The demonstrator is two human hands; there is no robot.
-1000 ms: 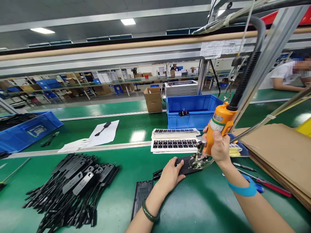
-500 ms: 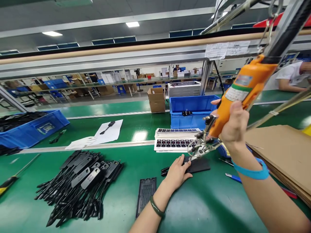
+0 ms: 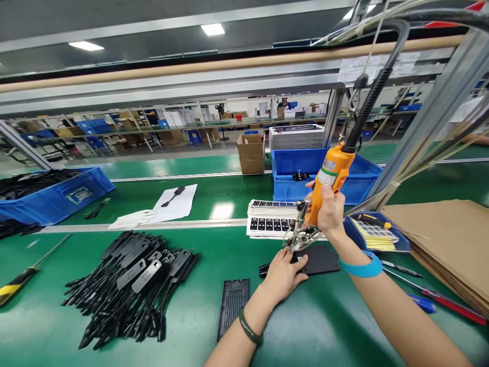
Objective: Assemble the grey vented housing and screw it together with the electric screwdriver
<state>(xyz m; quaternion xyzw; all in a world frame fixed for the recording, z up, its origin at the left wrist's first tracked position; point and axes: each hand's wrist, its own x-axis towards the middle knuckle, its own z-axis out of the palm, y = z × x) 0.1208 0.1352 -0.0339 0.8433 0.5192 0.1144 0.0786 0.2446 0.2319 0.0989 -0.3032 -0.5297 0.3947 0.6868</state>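
Observation:
An orange power screwdriver [image 3: 329, 178] hangs from a black hose, and my right hand [image 3: 330, 208] is wrapped round its body. Its metal tip touches down beside the fingers of my left hand [image 3: 284, 275]. That hand lies with spread fingers on a flat black plastic part [image 3: 319, 259], which rests on the green bench [image 3: 183, 326]. A black cable end pokes out to the left of the part. Just left of my left forearm is a ribbed black housing [image 3: 234, 305].
Black cabled pieces [image 3: 141, 278] are heaped at the left. Label sheets [image 3: 269, 224] and a blue bin [image 3: 292, 188] stand behind the hands. Cardboard sheets [image 3: 443, 229], a small blue tray [image 3: 401, 243] and a red-handled screwdriver [image 3: 454, 305] lie right.
The orange screwdriver and my right hand have moved left and lower in view, its tip nearer my left fingers. The view has shifted slightly, showing the small blue tray more fully.

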